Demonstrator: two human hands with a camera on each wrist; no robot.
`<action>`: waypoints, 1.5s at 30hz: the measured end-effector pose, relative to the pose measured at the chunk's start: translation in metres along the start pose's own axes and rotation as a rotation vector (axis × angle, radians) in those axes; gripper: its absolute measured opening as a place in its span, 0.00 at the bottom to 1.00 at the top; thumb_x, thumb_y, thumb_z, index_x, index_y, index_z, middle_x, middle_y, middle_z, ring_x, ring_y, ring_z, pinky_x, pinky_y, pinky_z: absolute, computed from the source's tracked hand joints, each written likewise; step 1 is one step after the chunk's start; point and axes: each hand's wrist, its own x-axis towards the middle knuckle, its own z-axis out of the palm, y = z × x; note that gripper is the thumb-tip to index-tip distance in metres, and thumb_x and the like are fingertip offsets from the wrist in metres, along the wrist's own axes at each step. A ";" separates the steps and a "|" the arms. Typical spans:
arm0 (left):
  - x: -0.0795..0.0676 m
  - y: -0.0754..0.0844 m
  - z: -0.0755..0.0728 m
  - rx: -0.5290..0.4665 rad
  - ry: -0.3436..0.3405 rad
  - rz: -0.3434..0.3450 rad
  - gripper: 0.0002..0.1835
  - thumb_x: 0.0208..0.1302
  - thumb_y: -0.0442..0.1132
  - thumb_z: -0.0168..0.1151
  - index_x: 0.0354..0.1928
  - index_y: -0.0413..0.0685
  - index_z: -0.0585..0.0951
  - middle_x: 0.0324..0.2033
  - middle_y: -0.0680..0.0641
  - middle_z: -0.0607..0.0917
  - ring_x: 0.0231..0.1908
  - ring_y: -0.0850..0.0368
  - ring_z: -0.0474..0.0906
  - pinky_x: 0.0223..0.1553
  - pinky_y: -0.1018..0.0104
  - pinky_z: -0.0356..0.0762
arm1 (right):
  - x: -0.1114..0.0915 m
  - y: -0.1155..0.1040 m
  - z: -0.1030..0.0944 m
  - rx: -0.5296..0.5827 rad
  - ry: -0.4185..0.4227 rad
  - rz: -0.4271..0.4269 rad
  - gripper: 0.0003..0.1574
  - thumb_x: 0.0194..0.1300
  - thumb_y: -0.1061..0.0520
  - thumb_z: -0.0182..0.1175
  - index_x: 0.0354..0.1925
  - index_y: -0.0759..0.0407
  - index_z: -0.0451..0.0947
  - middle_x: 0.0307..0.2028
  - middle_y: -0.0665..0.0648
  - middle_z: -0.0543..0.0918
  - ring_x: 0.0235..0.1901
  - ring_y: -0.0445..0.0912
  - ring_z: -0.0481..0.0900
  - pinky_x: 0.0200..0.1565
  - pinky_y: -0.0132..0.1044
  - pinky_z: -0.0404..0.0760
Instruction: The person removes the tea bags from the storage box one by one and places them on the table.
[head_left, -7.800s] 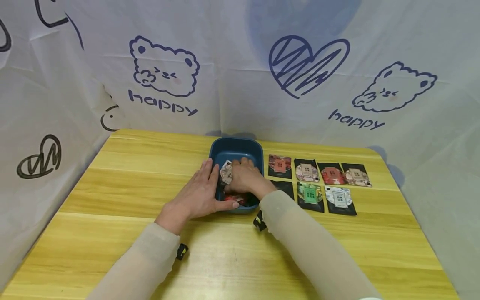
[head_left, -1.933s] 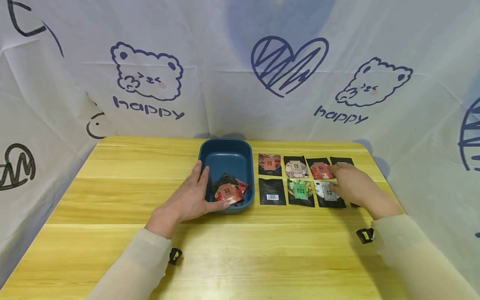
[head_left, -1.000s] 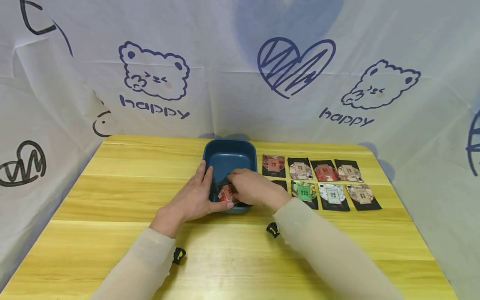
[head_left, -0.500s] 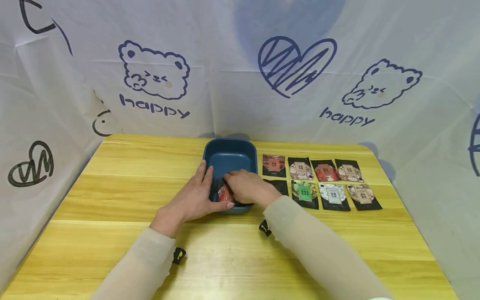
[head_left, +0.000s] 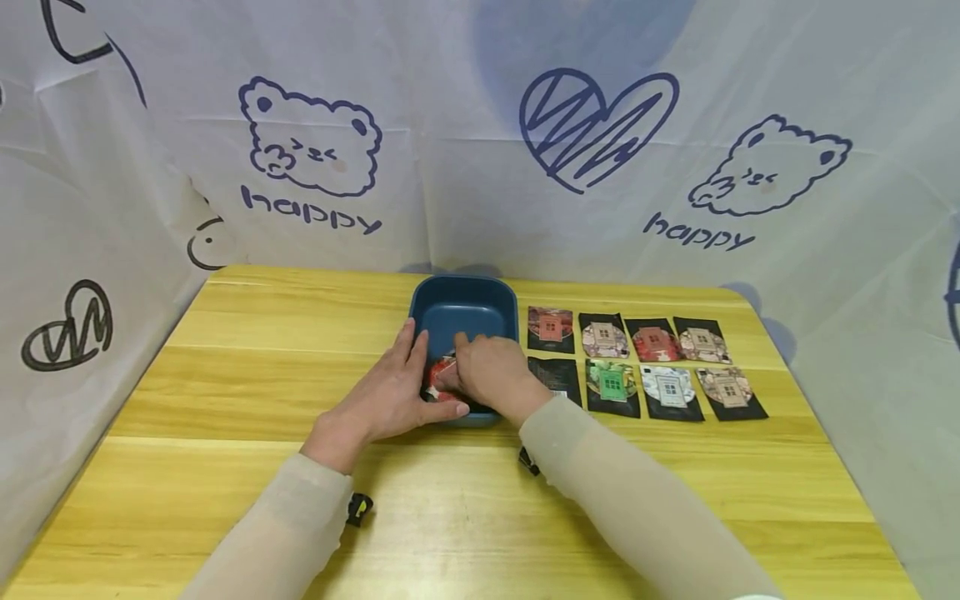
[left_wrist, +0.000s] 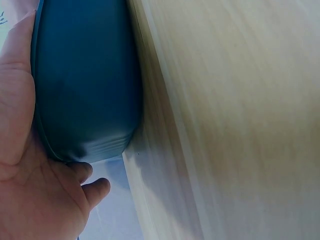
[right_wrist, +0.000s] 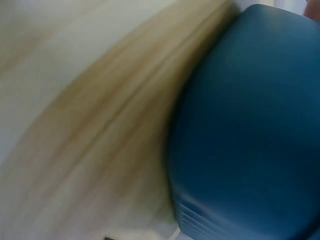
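In the head view, a dark blue open box point(head_left: 465, 292) stands near the table's back edge. My left hand point(head_left: 382, 396) lies along its left side, fingers extended and thumb across the front rim. My right hand point(head_left: 495, 375) is down inside the front of the box, fingers bent, thumb over a red-and-black sachet point(head_left: 437, 390); I cannot tell whether it grips one. Other contents are hidden beneath that hand. In the left wrist view, the palm meets the blue box wall point(left_wrist: 85, 85). The right wrist view shows the box's outer side point(right_wrist: 250, 125).
Right of the box, several flat black sachets lie in two rows, among them a green-labelled one point(head_left: 612, 386), a white one point(head_left: 670, 392) and a beige one point(head_left: 731, 392) at the end. The wooden table point(head_left: 450, 517) backs onto a white printed cloth point(head_left: 450, 192).
My right hand went from the right end of the rows back into the box. A beige sachet now ends the front row. Inside the box, the red sachet shifted under my fingers. The left hand stayed.
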 end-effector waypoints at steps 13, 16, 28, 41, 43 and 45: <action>0.000 0.000 -0.001 -0.005 -0.005 -0.001 0.74 0.56 0.83 0.61 0.84 0.37 0.42 0.84 0.36 0.32 0.82 0.33 0.47 0.78 0.43 0.60 | 0.004 -0.001 0.002 0.000 0.106 0.010 0.34 0.79 0.34 0.56 0.62 0.60 0.78 0.53 0.60 0.85 0.50 0.53 0.86 0.49 0.47 0.89; 0.000 0.000 -0.001 -0.004 -0.004 -0.001 0.73 0.56 0.83 0.60 0.84 0.37 0.42 0.84 0.36 0.32 0.82 0.33 0.47 0.78 0.42 0.59 | 0.002 -0.002 -0.003 0.095 0.068 -0.067 0.35 0.79 0.39 0.58 0.70 0.61 0.75 0.63 0.62 0.82 0.61 0.57 0.81 0.62 0.50 0.83; 0.000 0.000 0.000 -0.013 0.002 -0.001 0.74 0.56 0.84 0.60 0.84 0.37 0.43 0.84 0.37 0.32 0.82 0.33 0.48 0.78 0.42 0.60 | 0.000 0.001 -0.011 0.147 0.010 -0.122 0.34 0.72 0.42 0.68 0.69 0.56 0.78 0.59 0.61 0.82 0.59 0.58 0.78 0.60 0.56 0.82; 0.000 0.000 -0.001 -0.012 0.002 -0.026 0.74 0.55 0.84 0.61 0.85 0.39 0.43 0.84 0.39 0.31 0.82 0.34 0.48 0.77 0.42 0.61 | -0.008 0.029 -0.028 0.599 0.112 0.043 0.34 0.77 0.58 0.63 0.76 0.53 0.68 0.33 0.56 0.86 0.24 0.46 0.81 0.27 0.37 0.76; 0.000 0.000 0.000 -0.012 -0.001 -0.030 0.74 0.55 0.84 0.61 0.85 0.39 0.43 0.84 0.39 0.31 0.82 0.34 0.48 0.78 0.42 0.61 | -0.012 0.034 -0.030 0.673 0.132 0.066 0.36 0.78 0.60 0.62 0.78 0.50 0.66 0.35 0.56 0.87 0.24 0.46 0.80 0.27 0.37 0.74; 0.000 -0.001 0.000 -0.012 -0.003 -0.032 0.74 0.54 0.85 0.60 0.85 0.39 0.43 0.84 0.39 0.31 0.82 0.34 0.48 0.78 0.42 0.61 | -0.017 0.039 -0.032 0.722 0.150 0.084 0.34 0.78 0.60 0.61 0.77 0.48 0.67 0.39 0.57 0.87 0.25 0.48 0.80 0.28 0.38 0.74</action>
